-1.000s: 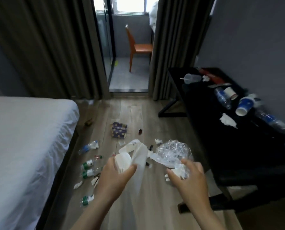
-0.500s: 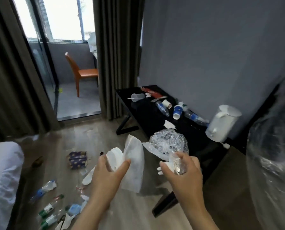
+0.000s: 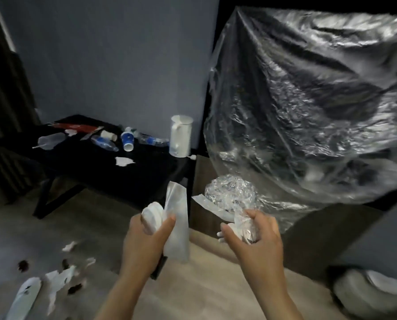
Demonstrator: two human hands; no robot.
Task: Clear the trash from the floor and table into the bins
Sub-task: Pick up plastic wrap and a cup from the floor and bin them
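gripping a squashed white paper cup [image 3: 152, 215] between thumb and fingers, the left hand [image 3: 146, 239] also pins a flat white paper sleeve [image 3: 177, 222] against it. the sleeve's long axis runs nearly upright: its top end points up toward the black surface [image 3: 100, 168] and its bottom end hangs past the palm.

the right hand [image 3: 255, 243] has its fingers clenched round the neck of a crumpled clear plastic wad [image 3: 229, 195], with white scraps [image 3: 241, 229] packed into the fist. a white strip [image 3: 204, 203] juts from this bundle up and to the left, toward the sleeve. both hands are in the air above the wooden floor [image 3: 216, 287], near each other but apart.

a large clear plastic bag [image 3: 308, 100] fills the upper right, just behind the wad; whether they touch cannot be told.

on the surface a blue-and-white cup [image 3: 127, 140] lies on its side, its mouth toward the camera. a clear bottle [image 3: 105, 144] lies flat on its left and a second bottle [image 3: 151, 140] on its right. a clear plastic cup [image 3: 50, 140] lies toward the left end, a red wrapper [image 3: 77, 128] by the far edge, a white tissue [image 3: 123, 161] nearer the front, and a white kettle [image 3: 180, 136] stands upright at the right end.

torn white paper [image 3: 58, 280] and dark bits [image 3: 23, 265] lie blurred on the floor at lower left.
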